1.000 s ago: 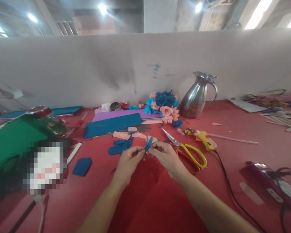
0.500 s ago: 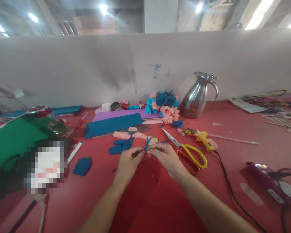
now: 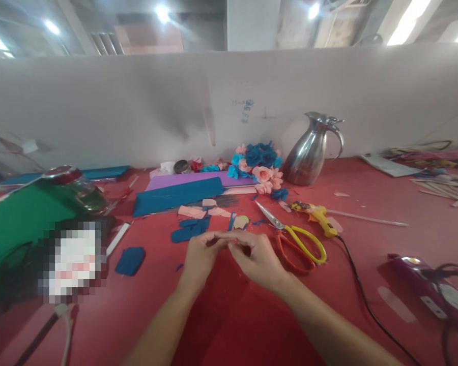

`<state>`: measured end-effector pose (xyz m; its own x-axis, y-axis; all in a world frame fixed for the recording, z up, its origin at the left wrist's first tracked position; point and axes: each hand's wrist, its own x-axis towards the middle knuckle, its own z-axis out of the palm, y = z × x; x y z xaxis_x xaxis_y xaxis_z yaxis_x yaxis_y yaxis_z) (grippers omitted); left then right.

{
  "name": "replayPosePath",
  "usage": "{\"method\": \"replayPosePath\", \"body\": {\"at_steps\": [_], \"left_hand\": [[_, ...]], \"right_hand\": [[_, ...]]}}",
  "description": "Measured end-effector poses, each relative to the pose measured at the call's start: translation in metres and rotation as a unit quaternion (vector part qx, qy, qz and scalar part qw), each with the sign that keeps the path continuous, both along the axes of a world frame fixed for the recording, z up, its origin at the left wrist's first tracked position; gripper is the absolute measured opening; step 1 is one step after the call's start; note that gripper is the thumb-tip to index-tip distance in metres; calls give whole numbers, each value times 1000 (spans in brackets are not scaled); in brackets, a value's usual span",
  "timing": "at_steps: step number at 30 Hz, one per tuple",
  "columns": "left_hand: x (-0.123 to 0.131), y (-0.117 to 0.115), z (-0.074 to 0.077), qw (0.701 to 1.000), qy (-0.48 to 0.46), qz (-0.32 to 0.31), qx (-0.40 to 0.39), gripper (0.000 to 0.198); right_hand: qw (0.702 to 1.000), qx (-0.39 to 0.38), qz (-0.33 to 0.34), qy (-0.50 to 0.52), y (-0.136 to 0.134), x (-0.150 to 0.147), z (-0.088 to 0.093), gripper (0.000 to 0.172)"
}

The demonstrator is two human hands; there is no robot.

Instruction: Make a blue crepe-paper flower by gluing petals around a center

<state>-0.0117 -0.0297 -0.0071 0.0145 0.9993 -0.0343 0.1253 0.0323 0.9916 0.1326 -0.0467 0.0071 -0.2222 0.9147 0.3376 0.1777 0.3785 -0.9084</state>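
My left hand (image 3: 203,253) and my right hand (image 3: 255,255) meet over the red table, both closed, thumbs bent in and fingertips touching. Whatever lies between the fingertips is hidden. Just beyond them a narrow blue paper strip (image 3: 232,220) shows beside a small pale round piece (image 3: 241,222); I cannot tell whether the strip touches my fingers. Several blue paper pieces (image 3: 187,234) lie close to my left hand, with pink paper pieces (image 3: 192,212) behind. Scissors (image 3: 290,230) with one yellow and one orange handle lie to the right of my right hand.
A yellow glue gun (image 3: 320,222) with a black cord lies right of the scissors. Behind are blue and pink paper flowers (image 3: 263,173), a steel jug (image 3: 307,152) and a folded blue sheet (image 3: 177,197). A glass jar (image 3: 74,190) stands left; a purple device (image 3: 423,284) lies right.
My fingers have come closer together and flattened over one another. Less of the blue strip shows above them, and my right hand has shifted slightly away from the scissors' orange handle.
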Motion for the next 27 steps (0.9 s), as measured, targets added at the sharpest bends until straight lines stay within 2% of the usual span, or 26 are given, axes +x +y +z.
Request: {"method": "replayPosePath", "body": {"at_steps": [2, 4, 6, 7, 8, 11, 13, 18, 24, 27], "left_hand": [[1, 0, 0, 1000, -17, 10, -13, 19], [1, -1, 1, 999, -27, 27, -30, 20], [1, -1, 2, 997, -42, 36, -46, 21], [1, -1, 3, 997, -50, 35, -51, 21], [1, -1, 3, 997, -55, 31, -53, 22], [0, -1, 2, 997, -54, 10, -46, 22], [-1, 0, 0, 998, -49, -2, -39, 22], [-2, 1, -4, 1000, -24, -10, -12, 24], [0, -3, 1, 993, 99, 19, 60, 19], [2, -5, 2, 992, 107, 23, 65, 20]], "right_hand": [[998, 39, -47, 24, 0, 4, 5, 27], [987, 62, -143, 28, 5, 10, 5, 25], [974, 56, -221, 2, 13, 14, 2, 24], [973, 38, -230, -9, 16, 15, -1, 26], [977, 10, -213, -9, 19, 15, -3, 26], [990, -92, -96, 50, 23, 9, -11, 16], [988, -117, -55, 84, 22, 4, -14, 13], [988, -106, -59, 93, 20, 0, -13, 10], [988, -102, -98, 67, 18, 0, -13, 9], [988, -99, -101, 58, 17, -1, -14, 9]]}}
